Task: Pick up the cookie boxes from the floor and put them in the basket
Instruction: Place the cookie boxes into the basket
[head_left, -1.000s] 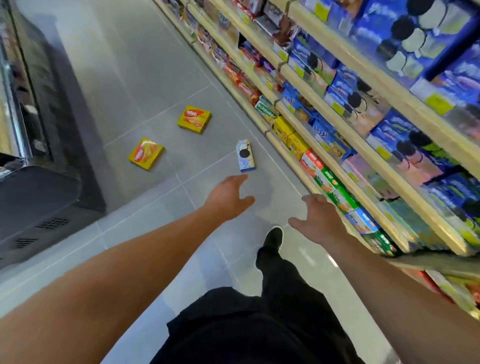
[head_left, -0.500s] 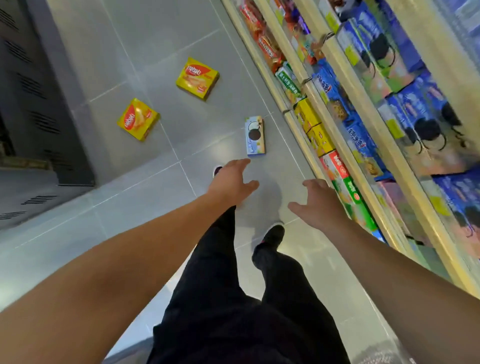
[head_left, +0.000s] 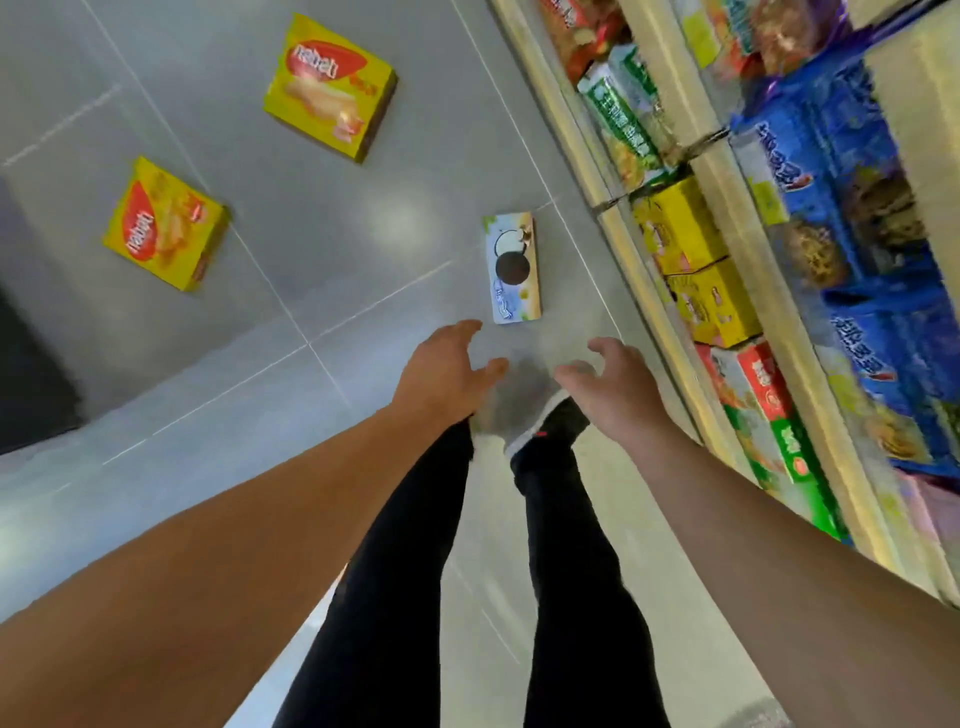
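Floor (head_left: 322, 249): grey tiles, shop shelving (head_left: 727, 218) on right
Boxes: blue cookie box (head_left: 513, 270), two yellow boxes (head_left: 328, 85) (head_left: 163, 224), lying flat
Left hand (head_left: 444, 374): empty, fingers relaxed, near blue box
Right hand (head_left: 610, 392): empty, fingers spread

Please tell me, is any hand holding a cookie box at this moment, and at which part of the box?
Nothing is held. The left hand and right hand are both open above the floor, short of the white cookie box.

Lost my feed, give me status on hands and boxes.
Left hand, right hand open, empty. Blue box on floor just ahead. Two yellow boxes beyond. Path clear.
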